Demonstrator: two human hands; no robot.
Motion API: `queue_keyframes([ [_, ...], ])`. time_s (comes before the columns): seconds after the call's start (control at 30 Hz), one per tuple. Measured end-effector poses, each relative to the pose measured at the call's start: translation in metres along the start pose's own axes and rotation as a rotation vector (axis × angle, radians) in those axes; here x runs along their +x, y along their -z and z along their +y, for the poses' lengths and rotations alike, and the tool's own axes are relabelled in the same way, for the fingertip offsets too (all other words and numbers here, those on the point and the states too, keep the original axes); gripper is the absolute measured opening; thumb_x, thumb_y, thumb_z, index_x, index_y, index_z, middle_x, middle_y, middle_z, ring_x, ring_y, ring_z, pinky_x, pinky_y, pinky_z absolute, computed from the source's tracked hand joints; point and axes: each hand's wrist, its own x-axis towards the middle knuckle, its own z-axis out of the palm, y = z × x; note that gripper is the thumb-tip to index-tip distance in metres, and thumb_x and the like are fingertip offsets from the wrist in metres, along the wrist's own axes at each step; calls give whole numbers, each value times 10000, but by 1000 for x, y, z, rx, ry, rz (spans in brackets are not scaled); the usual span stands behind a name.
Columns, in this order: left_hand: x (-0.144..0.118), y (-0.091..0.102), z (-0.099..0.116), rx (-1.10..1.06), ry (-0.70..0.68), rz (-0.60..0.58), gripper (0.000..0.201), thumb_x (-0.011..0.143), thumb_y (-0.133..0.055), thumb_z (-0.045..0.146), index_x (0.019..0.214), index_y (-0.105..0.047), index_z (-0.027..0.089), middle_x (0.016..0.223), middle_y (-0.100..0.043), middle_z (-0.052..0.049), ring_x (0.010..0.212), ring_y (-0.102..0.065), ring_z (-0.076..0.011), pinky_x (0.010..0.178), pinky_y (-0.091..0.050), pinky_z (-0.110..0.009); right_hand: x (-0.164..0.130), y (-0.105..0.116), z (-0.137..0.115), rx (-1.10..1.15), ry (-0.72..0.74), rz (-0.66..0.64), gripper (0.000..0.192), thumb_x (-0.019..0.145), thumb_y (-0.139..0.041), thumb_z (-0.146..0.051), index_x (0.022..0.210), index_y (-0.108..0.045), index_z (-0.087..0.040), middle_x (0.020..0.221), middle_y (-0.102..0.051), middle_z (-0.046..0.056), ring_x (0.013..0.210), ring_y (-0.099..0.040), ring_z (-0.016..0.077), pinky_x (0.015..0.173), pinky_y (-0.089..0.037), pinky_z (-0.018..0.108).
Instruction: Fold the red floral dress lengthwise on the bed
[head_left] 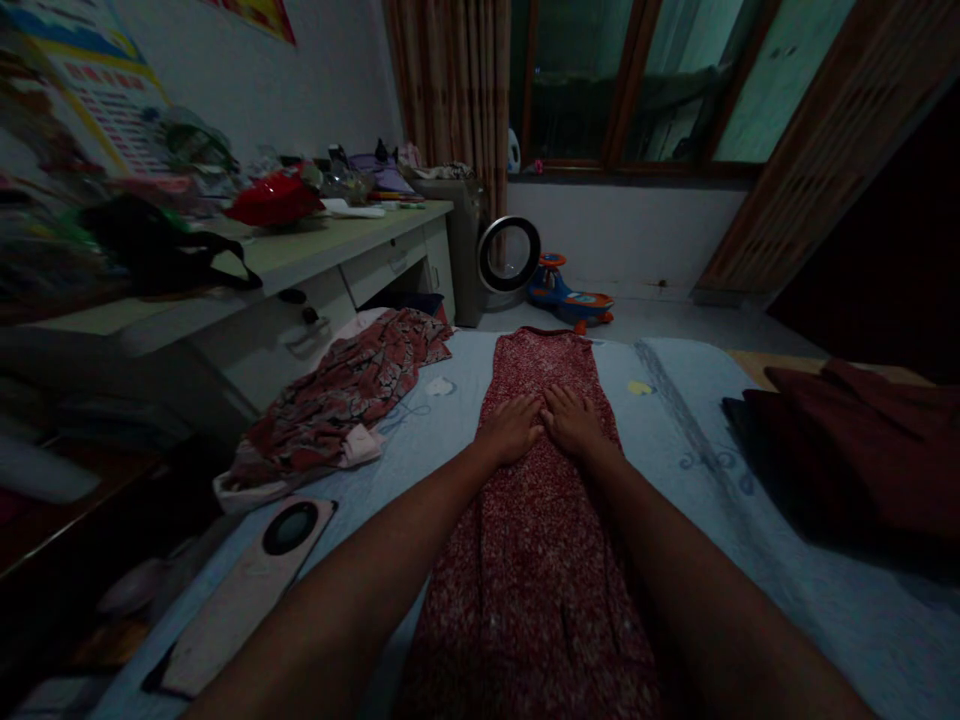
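Now both hands lie flat, palms down and fingers spread, on a long red garment with a fine white speckle [536,520], which is stretched lengthwise along the middle of a bed covered in a pale blue sheet [675,420]. The left hand [512,428] and the right hand [572,420] rest side by side on the upper half of the garment, fingertips touching or nearly so; neither grips anything, and both press open on the cloth.

Left of the red garment, on the same sheet, lies a crumpled red-and-grey patterned cloth with pale pink edges [337,400]. Nearer the camera than that cloth, still left of the garment, a flat pale pink phone with a large round dark camera ring [251,580] rests face down at the bed's edge. Right of the garment, well apart from it, a pile of dark maroon fabric [855,440] sits on the bed.

Beyond the garment's far end, on the floor, stand a round black-and-white fan [510,253] and a blue-and-orange toy ride-on car [571,295]. Far left of the garment runs a pale worktop with drawers [345,250], cluttered with bags and small items too dim to tell apart.
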Motion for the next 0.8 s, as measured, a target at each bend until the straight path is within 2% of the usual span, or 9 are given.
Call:
queue_keyframes([
  [0.1,0,0,0,-3,-9,8,571,1010,-351,506,1508,-361,227,1611,-323,-90,1487,-286,-252,1209,-235,-468,-11,6,5,-24,-70,8,539,1030,-302,-388,1532,-337,-194,1630,-266,96,1500,-199,268,1172,-181,566],
  [0.17,-1,0,1,-6,-9,9,574,998,-352,562,1495,-384,276,1604,-337,-80,1481,-298,-265,1198,-245,-492,-24,9,6,-42,-88,60,534,1016,-324,-332,1526,-347,-174,1630,-263,105,1500,-198,273,1173,-177,563],
  [0.3,-3,2,1,-4,-9,10,594,983,-356,606,1494,-393,307,1602,-338,-82,1488,-278,-285,1193,-241,-515,-54,9,-1,-38,22,192,515,997,-320,-242,1498,-394,-152,1614,-303,118,1491,-230,242,1195,-142,514],
  [0.43,-4,3,3,7,-6,1,583,989,-351,585,1489,-408,291,1599,-343,-88,1489,-277,-276,1199,-230,-506,-77,0,-8,10,114,103,508,1010,-335,-308,1493,-404,-169,1589,-356,120,1469,-296,233,1191,-164,512],
  [0.67,-4,4,4,3,-2,13,574,975,-401,578,1476,-426,299,1592,-361,-63,1485,-286,-263,1208,-215,-490,-97,1,1,4,48,12,563,1010,-339,-369,1546,-322,-197,1617,-294,102,1494,-250,239,1183,-194,529],
  [0.8,-4,7,6,18,4,-6,570,975,-412,561,1474,-425,285,1594,-357,-75,1475,-306,-270,1198,-236,-493,-105,8,6,16,24,-26,556,1005,-335,-344,1538,-341,-182,1615,-296,104,1492,-252,247,1182,-205,519],
])
